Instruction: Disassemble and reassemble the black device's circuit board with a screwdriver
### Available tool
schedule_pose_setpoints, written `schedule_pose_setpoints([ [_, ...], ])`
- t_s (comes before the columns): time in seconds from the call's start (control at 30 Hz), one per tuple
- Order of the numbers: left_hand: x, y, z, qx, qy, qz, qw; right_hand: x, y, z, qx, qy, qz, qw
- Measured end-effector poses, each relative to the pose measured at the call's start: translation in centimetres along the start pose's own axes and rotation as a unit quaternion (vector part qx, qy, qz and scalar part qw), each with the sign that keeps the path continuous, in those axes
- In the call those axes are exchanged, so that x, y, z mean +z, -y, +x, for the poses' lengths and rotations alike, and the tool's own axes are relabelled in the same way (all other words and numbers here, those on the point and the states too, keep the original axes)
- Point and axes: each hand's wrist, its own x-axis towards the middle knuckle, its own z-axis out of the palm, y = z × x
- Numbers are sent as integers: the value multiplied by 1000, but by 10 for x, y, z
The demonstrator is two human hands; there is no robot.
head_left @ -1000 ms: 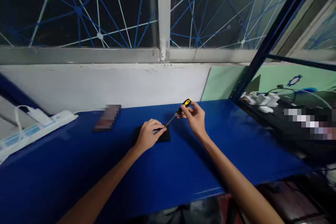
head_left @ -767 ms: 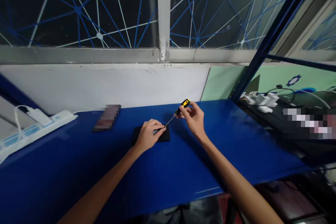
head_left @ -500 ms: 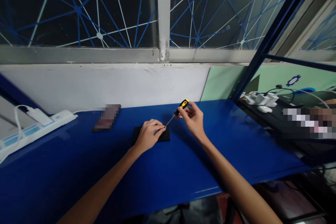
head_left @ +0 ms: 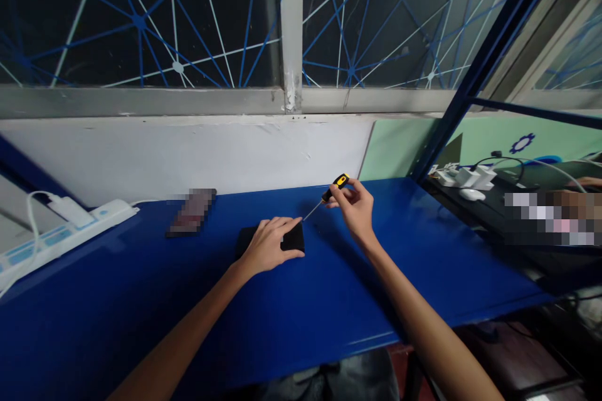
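Observation:
A flat, black rectangular case (head_left: pixel 295 238) lies on the blue table beneath my left hand (head_left: pixel 269 244). The thumb of that hand is at the case's near right corner and its index finger at the far right corner, steadying it between them. My right hand (head_left: pixel 355 203) grips a screwdriver (head_left: pixel 335 187) by its black and yellow handle. The thin metal shaft slants down to the left, and its tip ends beside my left index fingertip, at the far right corner of the case. Whether the tip touches the case I cannot tell. My left hand covers much of the case.
A blurred-out phone-like slab (head_left: pixel 192 213) lies on the blue table (head_left: pixel 320 319) at the back left. Along the left edge runs a white power strip (head_left: pixel 61 235) with a plug and cable. At right, a blue frame post (head_left: pixel 463 94) stands before another desk with chargers (head_left: pixel 470 177) and a person's hand.
My right hand has moved the screwdriver slightly right and up. My left hand has spread from a pinch near the screwdriver's tip, its thumb now down at the case's near corner.

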Motion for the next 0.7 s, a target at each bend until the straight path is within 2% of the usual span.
schedule_pose_setpoints([
  [0.13,-3,-1,0,2,-32,-22,999,-6,3,4,-8,-23,5,1000],
  [0.4,-26,-5,-1,-31,-111,-139,984,-9,9,6,4,-35,36,999],
  [0.7,-29,-10,-1,-18,-112,-166,979,-3,5,3,8,-11,28,1000],
])
